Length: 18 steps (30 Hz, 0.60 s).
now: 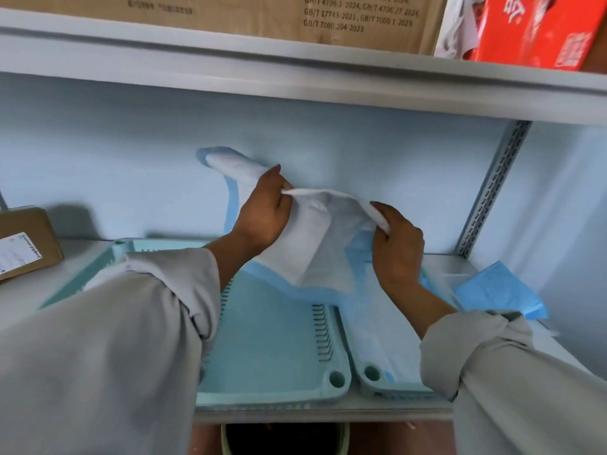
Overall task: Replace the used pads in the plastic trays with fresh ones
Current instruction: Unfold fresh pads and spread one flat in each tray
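A white pad with a blue border [315, 251] hangs lifted above two pale teal plastic trays on a shelf. My left hand [262, 211] pinches its upper edge near the middle. My right hand [397, 247] grips the same edge further right. The left tray [272, 349] shows a bare slotted floor. In the right tray [371, 379] lies another pad [384, 326], white with blue edging. My sleeves hide the left part of the left tray and the right part of the right tray.
A folded blue pad [499, 290] lies on the shelf at the right. A brown cardboard box [26, 244] sits at the left. The upper shelf [295, 73] carries a carton and a red box. A round bin [285, 438] stands below the shelf edge.
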{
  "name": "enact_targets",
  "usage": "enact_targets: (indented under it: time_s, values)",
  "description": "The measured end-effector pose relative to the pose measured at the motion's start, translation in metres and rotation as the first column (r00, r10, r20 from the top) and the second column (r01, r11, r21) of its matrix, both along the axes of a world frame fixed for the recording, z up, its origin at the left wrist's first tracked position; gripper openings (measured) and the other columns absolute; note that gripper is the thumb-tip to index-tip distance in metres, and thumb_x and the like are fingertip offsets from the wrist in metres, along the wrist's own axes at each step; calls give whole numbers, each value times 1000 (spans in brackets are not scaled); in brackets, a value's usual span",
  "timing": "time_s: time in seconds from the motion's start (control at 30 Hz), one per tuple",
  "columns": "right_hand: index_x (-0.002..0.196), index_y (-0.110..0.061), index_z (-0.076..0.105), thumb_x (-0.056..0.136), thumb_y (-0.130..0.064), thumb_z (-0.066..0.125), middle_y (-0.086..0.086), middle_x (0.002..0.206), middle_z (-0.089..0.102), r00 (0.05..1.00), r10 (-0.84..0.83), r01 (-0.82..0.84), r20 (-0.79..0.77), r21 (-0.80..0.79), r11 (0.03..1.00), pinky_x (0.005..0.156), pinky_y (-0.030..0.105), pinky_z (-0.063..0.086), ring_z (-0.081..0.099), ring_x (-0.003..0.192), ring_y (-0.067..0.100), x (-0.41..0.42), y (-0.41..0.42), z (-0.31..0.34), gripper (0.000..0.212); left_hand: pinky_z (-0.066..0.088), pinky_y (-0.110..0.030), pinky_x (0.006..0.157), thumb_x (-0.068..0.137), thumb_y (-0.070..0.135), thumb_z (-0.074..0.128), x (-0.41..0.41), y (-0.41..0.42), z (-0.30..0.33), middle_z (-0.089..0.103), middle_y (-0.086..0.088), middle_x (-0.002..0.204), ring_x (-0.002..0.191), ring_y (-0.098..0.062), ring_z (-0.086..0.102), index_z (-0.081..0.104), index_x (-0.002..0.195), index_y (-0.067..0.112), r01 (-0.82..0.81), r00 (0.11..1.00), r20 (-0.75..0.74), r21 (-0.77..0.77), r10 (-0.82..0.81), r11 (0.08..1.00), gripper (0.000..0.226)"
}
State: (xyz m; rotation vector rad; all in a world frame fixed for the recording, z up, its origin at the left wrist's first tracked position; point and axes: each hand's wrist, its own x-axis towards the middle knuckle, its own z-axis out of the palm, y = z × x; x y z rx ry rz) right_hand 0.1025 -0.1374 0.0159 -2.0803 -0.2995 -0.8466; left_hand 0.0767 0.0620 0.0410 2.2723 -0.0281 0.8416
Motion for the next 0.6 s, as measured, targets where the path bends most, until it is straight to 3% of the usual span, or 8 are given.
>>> enact_targets:
  time_s: [0.03,0.1,0.17,0.27,0.33,0.4,0.5,0.6]
  values:
    - [126,-19,62,91,0,48,5,117,69,1000,15,-15,16,-42,999,83,17,38,63,104,24,-2,-1,1,43,24,-27,109,94,6,37,4,0,-4,38,-17,145,138,-29,32,50,120,-2,29,999,38,23,-30,999,31]
    - [129,-25,59,91,-4,50,1,122,67,999,6,2,43,-194,981,87,25,42,63,106,23,-9,-2,-5,44,27,-31,111,84,5,34,14,5,-19,27,-20,151,141,-33,25,55,111,5,14,1000,-28,121,-11,993,34]
    - [127,-27,61,89,-7,55,2,118,68,994,51,-13,93,-372,928,82,30,47,65,103,26,-12,0,-21,43,28,-39,113,83,3,36,13,9,-35,12,-16,157,143,-35,16,48,128,16,-48,952,-286,215,110,975,48]
    - [122,-31,61,92,-19,49,0,117,67,991,110,-129,-71,-690,712,80,31,44,61,107,26,-23,11,-47,35,20,-36,118,93,5,39,-4,6,-61,-7,-14,159,147,-31,8,16,151,20,-13,722,-661,281,204,960,64]
    - [120,-29,59,94,-23,43,1,115,65,975,98,-217,-197,-791,572,80,33,42,58,108,26,-35,23,-62,31,20,-31,117,94,4,35,-16,2,-79,5,-14,159,147,-27,13,17,151,17,70,666,-731,256,146,964,61]
    - [119,-24,59,95,-22,40,6,113,65,960,101,-274,-260,-811,517,82,35,42,58,107,29,-49,37,-75,30,19,-27,116,93,-1,35,-27,2,-94,20,-8,157,144,-22,22,27,148,15,152,645,-760,234,83,960,58]
    - [122,-25,60,95,-23,44,9,117,64,892,166,-443,-421,-735,514,88,35,43,58,109,30,-65,57,-91,31,19,-25,116,86,-12,31,-42,2,-101,29,-6,154,142,-18,27,35,145,15,262,598,-801,158,-32,952,65]
    - [118,-26,64,87,-40,61,0,117,67,593,238,-773,-769,-460,437,96,35,46,61,110,19,-75,67,-99,34,28,-26,114,84,-15,30,-50,2,-97,37,-6,149,137,-16,36,43,141,12,342,574,-817,175,-58,923,64]
